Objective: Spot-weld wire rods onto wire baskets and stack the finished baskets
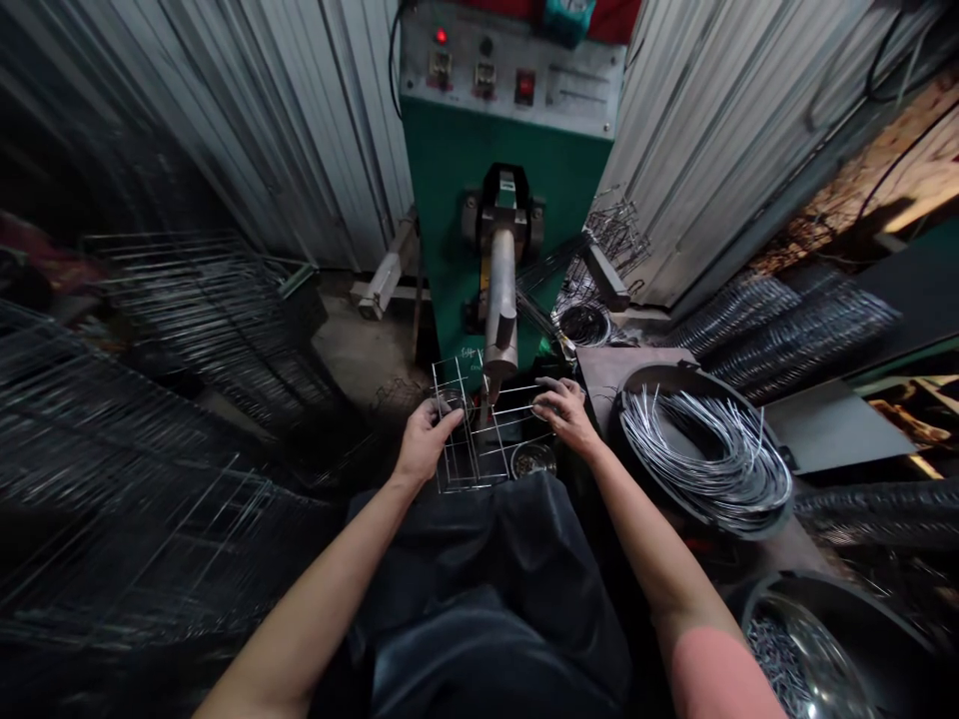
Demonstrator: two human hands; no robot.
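A small wire rack (474,487) of thin metal rods is held at the tip of a green spot welding machine (450,200). My left hand (426,439) is closed on its left side, thumb and fingers pinching the rods. On the other side my right hand (566,413) has its fingers closed at the ends of the crosswise rods; exactly which rod they pinch is hard to make out. The machine's metal electrode arm (501,300) reaches down between my hands, with its tip close to the rods. Beneath the rack sits a small round bowl (533,459) with tiny pieces in it.
To the right, a round black basin (625,454) holds a coil of cut wires (719,459). A metal bowl (831,649) of short metal pieces sits lower right. Stacks of wire grids (202,300) crowd the left. Corrugated metal walls (300,120) stand behind the machine.
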